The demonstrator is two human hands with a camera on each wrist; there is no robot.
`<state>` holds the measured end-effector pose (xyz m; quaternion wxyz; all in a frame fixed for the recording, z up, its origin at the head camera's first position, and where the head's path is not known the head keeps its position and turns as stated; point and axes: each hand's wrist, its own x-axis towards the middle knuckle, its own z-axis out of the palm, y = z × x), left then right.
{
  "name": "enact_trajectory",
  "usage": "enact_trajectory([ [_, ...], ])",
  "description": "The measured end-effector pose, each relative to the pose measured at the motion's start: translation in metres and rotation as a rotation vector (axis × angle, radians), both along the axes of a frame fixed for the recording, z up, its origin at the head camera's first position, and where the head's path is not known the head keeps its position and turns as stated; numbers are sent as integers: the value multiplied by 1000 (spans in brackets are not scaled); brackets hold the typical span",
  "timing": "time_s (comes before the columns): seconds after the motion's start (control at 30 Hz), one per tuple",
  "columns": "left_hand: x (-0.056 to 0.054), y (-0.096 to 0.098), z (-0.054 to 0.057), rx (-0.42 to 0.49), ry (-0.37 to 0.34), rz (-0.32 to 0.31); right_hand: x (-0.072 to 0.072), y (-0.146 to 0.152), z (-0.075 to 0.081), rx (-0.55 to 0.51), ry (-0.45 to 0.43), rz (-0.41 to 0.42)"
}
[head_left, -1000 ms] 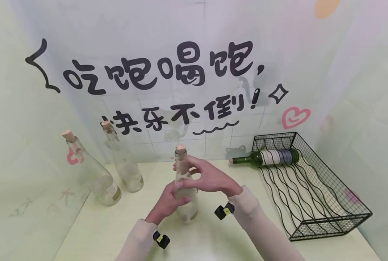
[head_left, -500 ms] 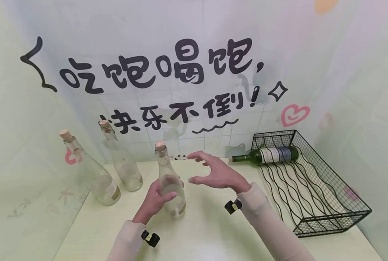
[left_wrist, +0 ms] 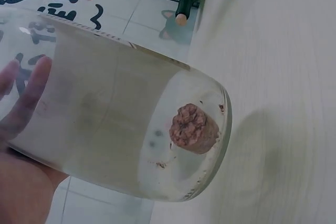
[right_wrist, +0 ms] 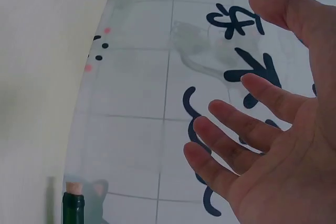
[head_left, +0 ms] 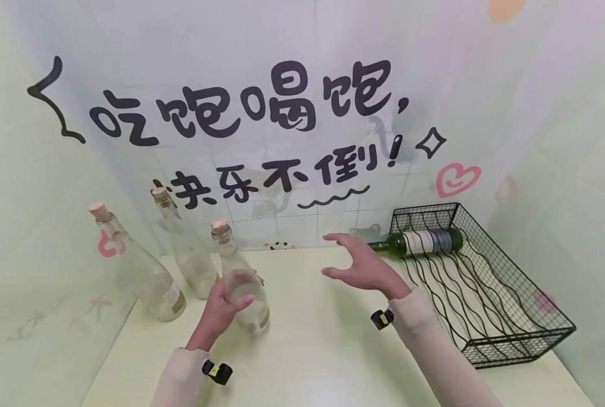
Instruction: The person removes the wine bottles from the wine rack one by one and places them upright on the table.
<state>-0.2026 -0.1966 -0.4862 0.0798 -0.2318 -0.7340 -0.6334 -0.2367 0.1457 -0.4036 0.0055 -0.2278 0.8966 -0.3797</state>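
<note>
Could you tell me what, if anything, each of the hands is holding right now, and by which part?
The left hand grips the clear corked bottle around its lower body, near the base. The right hand holds nothing, its fingers spread in the air.

Left hand (head_left: 224, 303) curled in a grip, right hand (head_left: 365, 265) spread, fingers loose.

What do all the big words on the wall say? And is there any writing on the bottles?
"吃饱喝饱," – top line of black lettering on the wall backdrop.
"快乐不倒!" – second line on that backdrop, above a squiggle.
Label on the green wine bottle in the wire rack: too small to read.
Label on the leftmost clear bottle: blurred, unreadable.
Clear bottle held by the left hand: no readable text.
</note>
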Motion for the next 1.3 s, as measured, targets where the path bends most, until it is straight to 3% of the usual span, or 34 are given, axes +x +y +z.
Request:
enact_trajectory([
  [0.3, 4, -22, 2, 7, 36, 72, -15, 30, -11, 55, 62, -107],
  [0.53, 5, -39, 1, -20, 46, 104, -24, 57, -22, 97, 30, -225],
  [0.8, 9, -56, 5, -52, 40, 134, -23, 78, -23, 202, 1, -376],
  [1.13, 16, -75, 6, -98, 44, 321, -18, 100, -21, 267, -40, -528],
  [1.3, 16, -85, 6, -91, 73, 341, -15, 105, -18, 274, -115, -573],
])
